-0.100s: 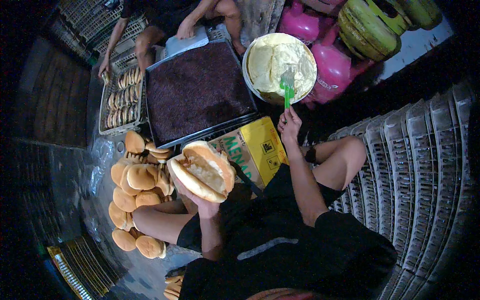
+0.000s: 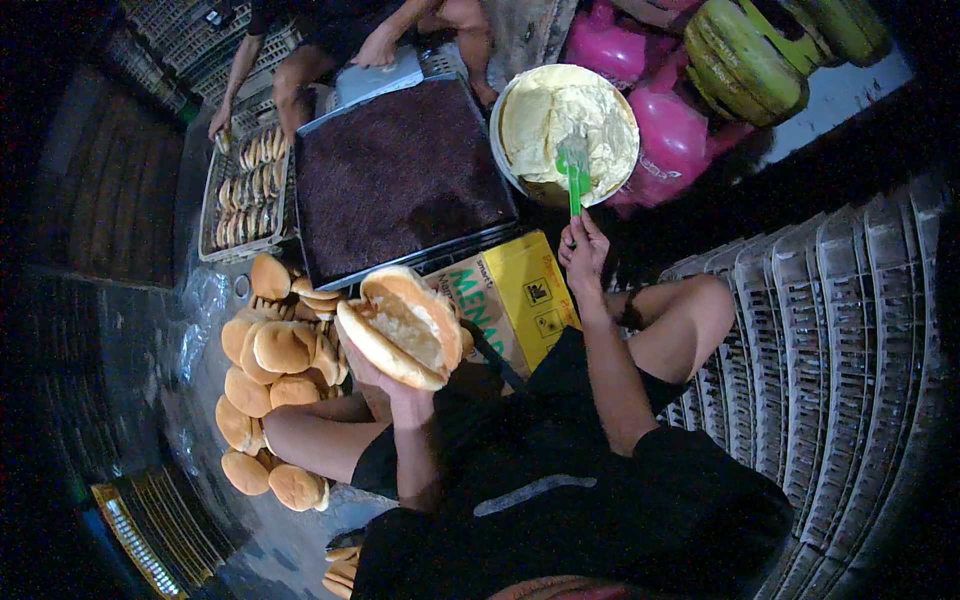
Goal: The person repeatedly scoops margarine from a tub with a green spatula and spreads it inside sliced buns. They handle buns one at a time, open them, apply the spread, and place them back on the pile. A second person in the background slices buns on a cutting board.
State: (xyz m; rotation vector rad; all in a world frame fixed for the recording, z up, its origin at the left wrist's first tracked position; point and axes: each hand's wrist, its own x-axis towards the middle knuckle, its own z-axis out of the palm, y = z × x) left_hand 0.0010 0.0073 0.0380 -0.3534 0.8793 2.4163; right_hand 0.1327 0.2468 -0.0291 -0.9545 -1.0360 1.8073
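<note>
Resting in my left hand (image 2: 404,394) is a split bun (image 2: 400,328), opened upward so its pale inside shows. My fingers are mostly hidden beneath it. My right hand (image 2: 584,246) grips the green handle of a spatula (image 2: 575,180). The spatula's blade lies against the pale yellow cream (image 2: 540,110) in a round white tub (image 2: 497,150). Left of the tub is a large tray (image 2: 310,255) filled with dark brown sprinkles (image 2: 400,180). Several whole buns (image 2: 283,348) are heaped beside my left knee.
Across the tray, another person's hand (image 2: 376,48) holds a pale flat sheet or scraper (image 2: 375,82); their other hand (image 2: 220,122) is over a crate (image 2: 210,225) of filled buns. Pink and green gas cylinders (image 2: 665,145) stand beyond the tub. Stacked plastic crates (image 2: 800,330) line the right. A cardboard box (image 2: 490,295) lies before me.
My left hand has raised the bun slightly and tilted it. My right hand and the spatula stay nearly in place at the cream. The whole view has shifted a little.
</note>
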